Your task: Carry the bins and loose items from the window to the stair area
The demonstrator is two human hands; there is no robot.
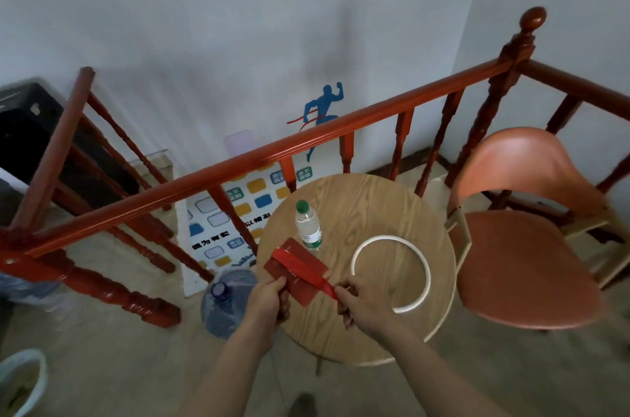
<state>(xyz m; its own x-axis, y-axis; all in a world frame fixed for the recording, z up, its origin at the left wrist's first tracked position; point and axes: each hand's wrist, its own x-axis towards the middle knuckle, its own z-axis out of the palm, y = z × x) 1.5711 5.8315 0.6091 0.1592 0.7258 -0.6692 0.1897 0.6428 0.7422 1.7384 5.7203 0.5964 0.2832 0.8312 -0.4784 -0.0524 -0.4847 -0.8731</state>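
Two hands (pixel 269 297) (pixel 363 305) grip one card (pixel 301 280) — one bottle (pixel 308 229).

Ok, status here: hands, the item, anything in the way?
Left hand grips red card, right hand pinches its red ribbon. Card over round table. Water bottle upright just behind card, white ring to its right.

Place: we take it for an indoor stair landing.
Signs: red wooden balustrade (pixel 238 161), round wood table (pixel 375 212), orange chair (pixel 518 266), printed board (pixel 218 222) leaning on white wall (pixel 204 24).
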